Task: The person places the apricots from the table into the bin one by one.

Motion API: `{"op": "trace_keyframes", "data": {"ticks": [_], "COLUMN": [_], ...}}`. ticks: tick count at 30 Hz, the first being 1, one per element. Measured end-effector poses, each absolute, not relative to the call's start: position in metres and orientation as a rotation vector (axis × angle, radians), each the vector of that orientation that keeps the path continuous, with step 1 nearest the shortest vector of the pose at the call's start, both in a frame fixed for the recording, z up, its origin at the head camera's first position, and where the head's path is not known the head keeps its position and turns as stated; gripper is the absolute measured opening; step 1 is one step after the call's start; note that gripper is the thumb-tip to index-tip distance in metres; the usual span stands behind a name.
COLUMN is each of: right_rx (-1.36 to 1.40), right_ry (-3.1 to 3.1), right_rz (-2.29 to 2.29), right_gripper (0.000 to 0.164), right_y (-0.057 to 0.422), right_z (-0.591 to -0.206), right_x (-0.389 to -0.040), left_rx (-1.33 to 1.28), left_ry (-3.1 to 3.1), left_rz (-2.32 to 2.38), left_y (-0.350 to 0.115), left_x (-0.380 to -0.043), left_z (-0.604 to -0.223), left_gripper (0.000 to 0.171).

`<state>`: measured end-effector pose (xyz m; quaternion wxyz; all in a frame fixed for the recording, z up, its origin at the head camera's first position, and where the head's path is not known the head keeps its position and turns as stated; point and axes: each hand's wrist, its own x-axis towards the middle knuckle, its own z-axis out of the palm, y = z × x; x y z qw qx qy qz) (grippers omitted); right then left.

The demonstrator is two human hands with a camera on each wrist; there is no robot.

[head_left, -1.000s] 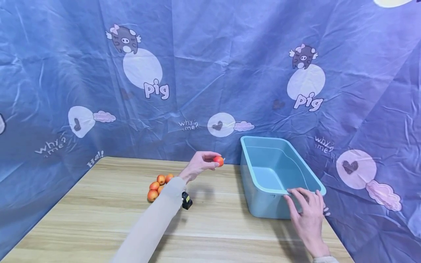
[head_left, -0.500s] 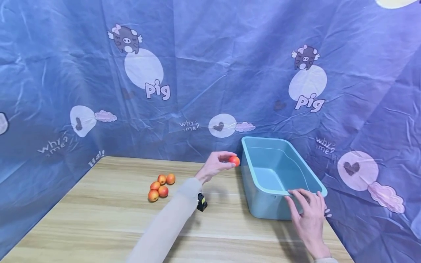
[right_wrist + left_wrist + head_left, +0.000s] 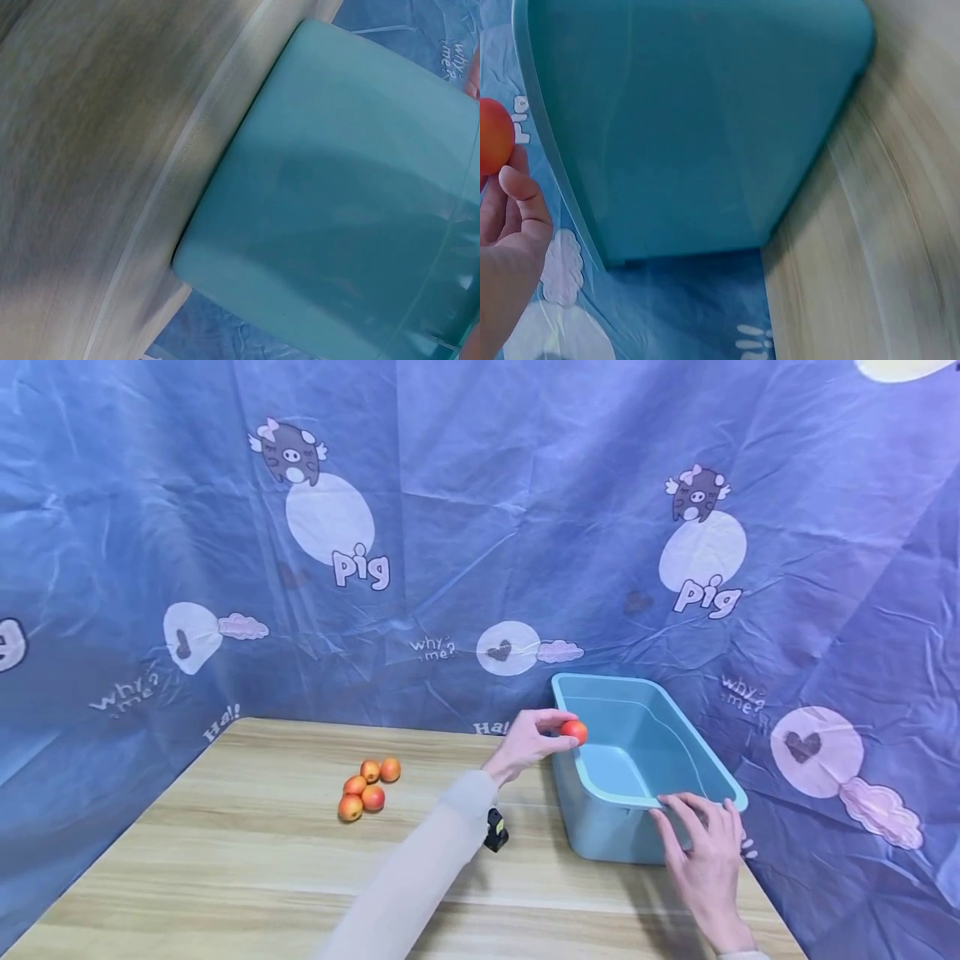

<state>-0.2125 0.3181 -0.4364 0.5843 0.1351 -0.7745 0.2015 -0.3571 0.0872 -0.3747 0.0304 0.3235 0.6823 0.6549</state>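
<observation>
My left hand pinches a small red-orange fruit between thumb and fingertips. The fruit is over the left rim of a blue-green plastic bin, whose visible floor is bare. In the left wrist view the fruit is cut off by the left edge, with the thumb under it and the bin beside it. My right hand grips the bin's near rim, thumb outside and fingertips over the edge. Several similar fruits lie grouped on the table to the left.
The bin stands at the right side of a wood-grain table, close to a blue printed cloth hanging behind and at the sides. A small black device is strapped at the left wrist.
My left hand has carried the fruit rightward, from over the table to over the bin's left rim. The right hand and the bin stay in place, and the grouped fruits lie still.
</observation>
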Motion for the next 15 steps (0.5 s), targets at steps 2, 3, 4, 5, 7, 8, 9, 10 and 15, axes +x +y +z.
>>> {"op": "trace_keyframes", "data": {"ticks": [2, 3, 4, 5, 7, 8, 9, 10, 15], "right_rx": [0.315, 0.314, 0.315, 0.315, 0.318, 0.319, 0.319, 0.320, 0.317], "right_ry": [-1.801, -1.800, -1.800, -1.802, -1.804, -1.804, -1.805, -1.805, -1.804], "right_rz": [0.472, 0.473, 0.473, 0.473, 0.473, 0.471, 0.470, 0.469, 0.461], "right_gripper": [0.050, 0.050, 0.050, 0.050, 0.050, 0.050, 0.050, 0.050, 0.050], "right_y": [0.319, 0.319, 0.319, 0.319, 0.319, 0.319, 0.319, 0.319, 0.319], "right_z": [-0.437, -0.437, -0.437, -0.436, -0.436, -0.436, -0.436, -0.436, -0.436], "right_x": [-0.213, -0.213, -0.213, -0.213, -0.213, -0.213, -0.213, -0.213, -0.212], "left_rx": [0.989, 0.982, 0.968, 0.959, 0.932, 0.920, 0.910, 0.905, 0.909], "left_ry": [2.094, 2.093, 2.091, 2.090, 2.089, 2.096, 2.101, 2.110, 2.154], "left_rz": [2.025, 2.024, 2.026, 2.026, 2.029, 2.027, 2.022, 2.015, 1.989], "left_y": [0.094, 0.097, 0.100, 0.102, 0.106, 0.108, 0.110, 0.112, 0.118], "left_x": [-0.354, -0.353, -0.351, -0.351, -0.348, -0.348, -0.347, -0.347, -0.348], "left_z": [-0.374, -0.373, -0.372, -0.372, -0.370, -0.370, -0.369, -0.369, -0.368], "left_gripper": [0.041, 0.042, 0.043, 0.043, 0.042, 0.041, 0.041, 0.041, 0.041]}}
